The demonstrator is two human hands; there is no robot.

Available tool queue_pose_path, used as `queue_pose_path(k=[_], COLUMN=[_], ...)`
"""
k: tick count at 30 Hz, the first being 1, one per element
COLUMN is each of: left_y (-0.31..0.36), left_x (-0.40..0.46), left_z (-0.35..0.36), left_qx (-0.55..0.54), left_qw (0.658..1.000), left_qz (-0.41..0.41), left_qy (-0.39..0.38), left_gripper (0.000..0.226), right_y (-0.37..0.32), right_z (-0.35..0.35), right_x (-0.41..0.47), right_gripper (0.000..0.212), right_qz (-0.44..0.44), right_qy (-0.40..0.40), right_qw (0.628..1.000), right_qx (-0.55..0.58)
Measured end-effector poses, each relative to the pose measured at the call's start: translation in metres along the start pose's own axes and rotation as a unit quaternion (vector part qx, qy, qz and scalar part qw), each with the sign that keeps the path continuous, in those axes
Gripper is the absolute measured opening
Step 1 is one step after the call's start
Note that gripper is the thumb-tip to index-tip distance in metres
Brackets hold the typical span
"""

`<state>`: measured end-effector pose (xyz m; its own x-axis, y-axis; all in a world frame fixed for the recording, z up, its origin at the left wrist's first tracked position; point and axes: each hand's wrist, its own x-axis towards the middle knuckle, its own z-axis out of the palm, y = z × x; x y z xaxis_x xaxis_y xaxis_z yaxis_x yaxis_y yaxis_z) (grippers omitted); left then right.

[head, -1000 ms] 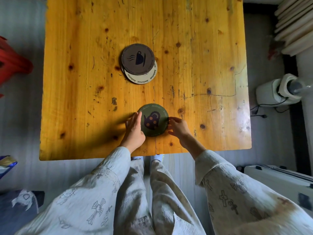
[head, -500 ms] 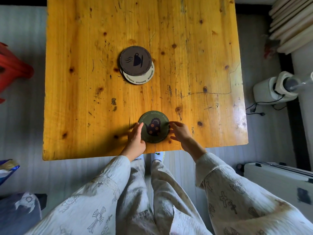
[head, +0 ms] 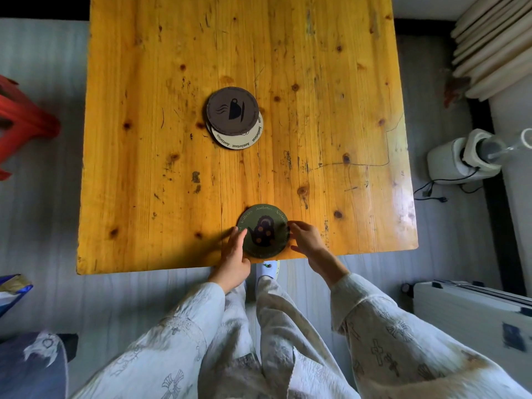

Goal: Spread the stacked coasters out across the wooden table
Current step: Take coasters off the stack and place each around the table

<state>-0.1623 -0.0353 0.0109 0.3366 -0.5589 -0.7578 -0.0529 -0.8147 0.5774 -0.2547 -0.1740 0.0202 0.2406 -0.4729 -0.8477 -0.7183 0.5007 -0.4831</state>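
A dark green coaster (head: 263, 230) with a teapot picture lies flat near the front edge of the wooden table (head: 144, 168). My left hand (head: 234, 256) touches its left rim with the fingertips. My right hand (head: 306, 237) touches its right rim. Both hands hold the coaster between them. Farther back in the middle of the table sits a small stack: a brown coaster (head: 232, 109) with a coffee cup picture on top, and a cream coaster (head: 244, 139) peeking out beneath it.
A red stool (head: 23, 122) stands left of the table. A white appliance (head: 466, 155) with a cord sits on the floor at the right, below leaning pale boards (head: 495, 44). A white case (head: 472, 309) lies at the lower right.
The green coaster has slid toward the front edge of the table, with both hands staying on its rim. The stack in the middle has not moved.
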Motion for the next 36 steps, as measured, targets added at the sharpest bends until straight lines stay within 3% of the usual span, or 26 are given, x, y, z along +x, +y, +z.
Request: queue_pose_path(k=[13,17,21,29,36], left_y=[0.001,0.01,0.032,0.074,0.139], left_x=[-0.002,0.005,0.003,-0.038,-0.059], left_z=[-0.017,-0.033,-0.031,0.036,0.155], left_qx=[0.041,0.072,0.142,0.148,0.096], left_qw=[0.999,0.997,0.987,0.973,0.967], left_qz=[-0.002,-0.006,0.06,0.174,0.217], left_qy=[-0.024,-0.034,-0.033,-0.017,0.09], left_gripper=[0.055,0.054,0.049,0.041,0.036], right_y=[0.008,0.023,0.046,0.093,0.151], right_z=[-0.001,-0.01,-0.038,-0.137,-0.252], right_x=[-0.022,-0.039,-0.067,-0.105,-0.134], right_gripper=[0.034,0.034,0.034,0.02,0.023], right_qz=[-0.001,0.027,0.024,-0.051,-0.079], right_qy=[-0.006,0.024,0.037,0.077,0.085], right_qw=[1.0,0.996,0.985,0.959,0.951], right_qx=[0.012,0.079,0.166,0.268,0.288])
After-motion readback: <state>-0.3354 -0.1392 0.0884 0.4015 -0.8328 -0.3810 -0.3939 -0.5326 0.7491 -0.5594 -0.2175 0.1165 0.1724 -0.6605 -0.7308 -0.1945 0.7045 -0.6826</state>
